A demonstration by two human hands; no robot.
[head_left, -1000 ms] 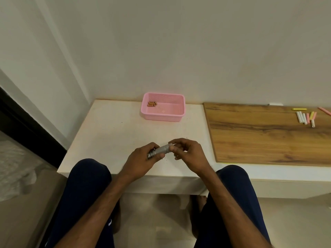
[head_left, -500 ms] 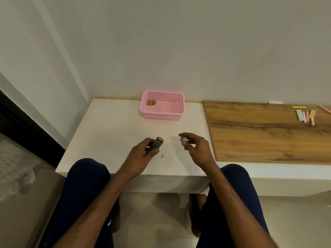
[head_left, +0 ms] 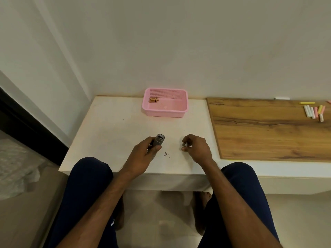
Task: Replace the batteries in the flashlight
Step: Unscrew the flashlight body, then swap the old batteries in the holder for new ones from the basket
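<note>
Gripping the flashlight (head_left: 159,141) barrel with curled fingers, the left hand (head_left: 143,155) holds it low over the white table (head_left: 111,126) with the open end tilted upward. Just beside it, the right hand (head_left: 197,149) pinches a small part, probably the end cap (head_left: 184,144), between thumb and fingertips. The cap could slip from so light a pinch and roll off the near edge — and tipping the barrel down would let any cells inside drop out. The batteries (head_left: 153,99), presumably fresh, lie in the pink basket (head_left: 165,113) by the wall; mixing spent cells among them would defeat the replacement.
</note>
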